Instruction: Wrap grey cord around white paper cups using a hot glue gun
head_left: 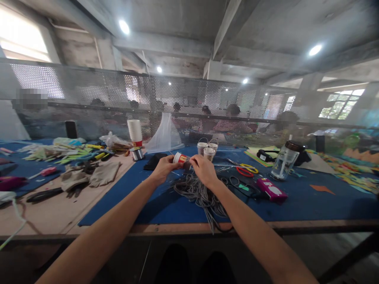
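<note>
My left hand [164, 169] is closed around a small white paper cup [179, 158] with a red and yellow print, tilted on its side above the blue mat. Close to the cup, my right hand [203, 169] pinches at something too thin or small to make out. Below the hands lies a tangled bundle of grey cord [201, 193]. Just behind them stand a few white cups [209, 153] with thin looped handles. Red-and-yellow-handled scissors [247, 170] rest to the right of my right hand.
A stack of paper cups [135, 132] and a wire spool [137, 154] stand behind on the left. Work gloves [104, 174] lie left. A magenta box [271, 190] and a clear bottle [284, 161] are on the right. A perforated metal screen [112, 94] closes off the back.
</note>
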